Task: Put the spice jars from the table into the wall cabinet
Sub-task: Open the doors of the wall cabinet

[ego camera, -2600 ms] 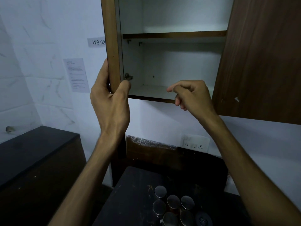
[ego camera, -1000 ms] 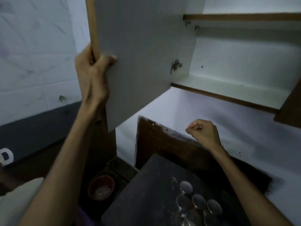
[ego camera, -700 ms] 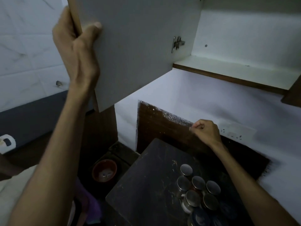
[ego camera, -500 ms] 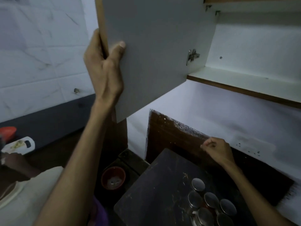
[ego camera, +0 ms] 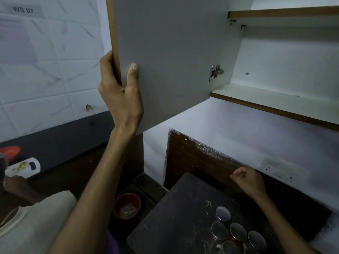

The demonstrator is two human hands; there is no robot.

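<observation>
Several spice jars [ego camera: 237,231] with round metal lids stand clustered on the dark table [ego camera: 176,217] at the lower right. The wall cabinet [ego camera: 275,99] is open, and its white lower shelf is bare. My left hand [ego camera: 120,92] grips the free edge of the swung-out cabinet door [ego camera: 168,57], thumb on the inner face. My right hand [ego camera: 247,180] hovers over the table's far side above the jars, fingers curled loosely, holding nothing.
A brown panel [ego camera: 192,158] backs the table, with a wall socket [ego camera: 278,173] to the right. A red-brown bowl [ego camera: 126,205] sits on the floor left of the table. A dark counter [ego camera: 55,136] runs along the tiled left wall.
My left hand has swung the cabinet door wide open and still holds its edge. My right hand has dropped from the cabinet's bottom edge to just above the table.
</observation>
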